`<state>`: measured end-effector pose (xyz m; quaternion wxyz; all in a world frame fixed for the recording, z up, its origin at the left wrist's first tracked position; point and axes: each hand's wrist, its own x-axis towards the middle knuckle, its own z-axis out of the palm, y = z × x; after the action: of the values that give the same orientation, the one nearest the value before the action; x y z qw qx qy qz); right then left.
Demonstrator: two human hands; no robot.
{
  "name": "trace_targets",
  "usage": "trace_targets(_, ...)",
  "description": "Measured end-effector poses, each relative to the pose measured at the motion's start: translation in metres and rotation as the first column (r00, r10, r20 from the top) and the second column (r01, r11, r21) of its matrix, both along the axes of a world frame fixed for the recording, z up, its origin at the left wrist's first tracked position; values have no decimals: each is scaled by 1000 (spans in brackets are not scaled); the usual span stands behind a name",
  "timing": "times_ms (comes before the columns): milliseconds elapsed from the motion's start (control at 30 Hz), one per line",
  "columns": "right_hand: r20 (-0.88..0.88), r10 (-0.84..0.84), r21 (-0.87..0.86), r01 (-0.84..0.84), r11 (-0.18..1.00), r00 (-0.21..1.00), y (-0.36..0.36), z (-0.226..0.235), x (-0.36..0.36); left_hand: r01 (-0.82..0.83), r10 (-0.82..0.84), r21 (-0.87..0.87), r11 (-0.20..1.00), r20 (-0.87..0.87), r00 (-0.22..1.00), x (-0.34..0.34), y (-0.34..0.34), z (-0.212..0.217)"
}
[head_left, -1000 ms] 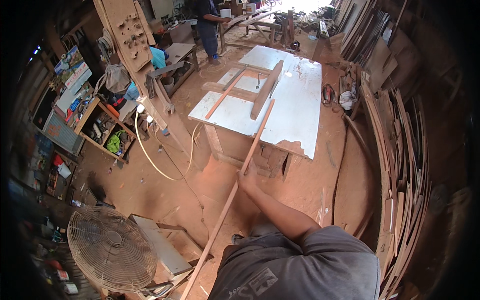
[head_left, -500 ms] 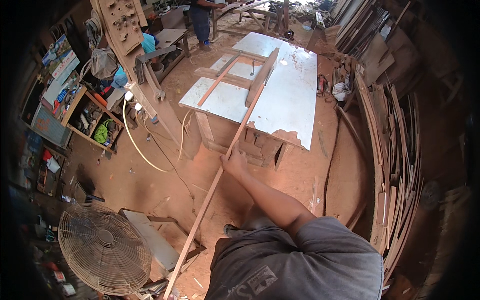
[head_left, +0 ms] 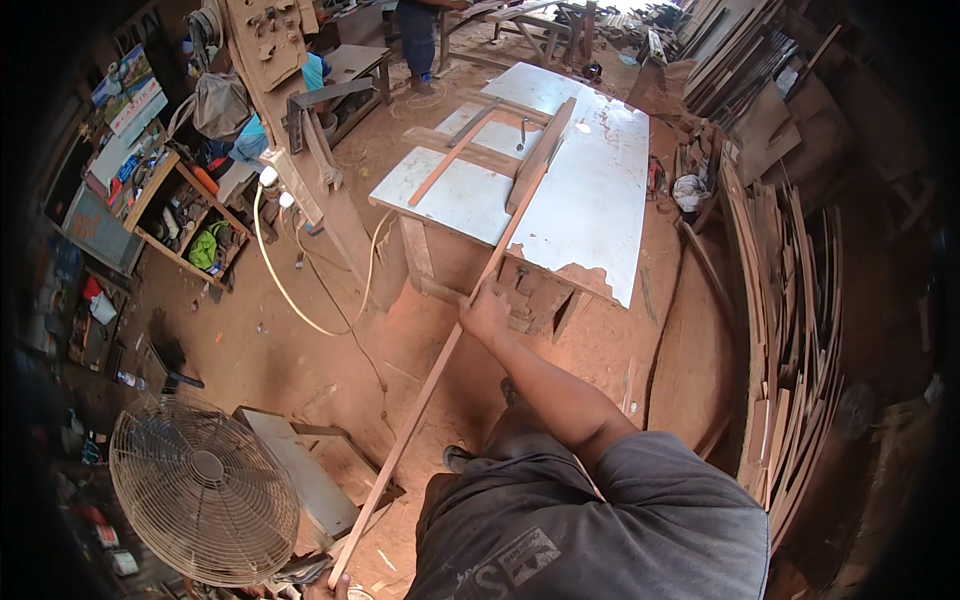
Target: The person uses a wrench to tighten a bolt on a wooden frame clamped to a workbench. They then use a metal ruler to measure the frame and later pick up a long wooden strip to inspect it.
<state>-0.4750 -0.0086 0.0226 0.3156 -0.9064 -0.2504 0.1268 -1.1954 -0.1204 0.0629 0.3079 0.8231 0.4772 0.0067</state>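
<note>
Right hand (head_left: pixel 487 312) closed around a long thin wooden strip (head_left: pixel 420 400), gripping it just before the near edge of the bench (head_left: pixel 600 200). Front end of the strip lying on the white bench top, beside an upright wooden fence board (head_left: pixel 540 155); back end low near the floor. Left hand (head_left: pixel 330 590) only partly visible at the bottom edge, at the back end of the strip; grip there impossible to tell. Round wire fan (head_left: pixel 205 488) to the left, stacked planks (head_left: pixel 790 330) to the right, another person (head_left: pixel 420 35) standing far behind the bench.
</note>
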Motion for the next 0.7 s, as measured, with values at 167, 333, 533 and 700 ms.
trace_targets(167, -14, 18, -43, -18, 999, 1000, 2, 3, 6, 47, -39, 52, 998, -147, 988, 8, 2, 2)
trace_targets(333, -13, 28, -41, -28, 999, 1000, 3, 2, 11, 77, -64, 99, 992, -128, 990, 23, 0, 11)
trace_targets(533, 37, 5, -27, -4, 1000, 999, 4, -11, 23, -26, 19, -35, 999, -176, 984, 58, 7, 41)
trace_targets(700, 37, 16, -23, -15, 1000, 999, 5, -9, 29, 10, -2, 49, 999, -170, 985, 71, 9, 47)
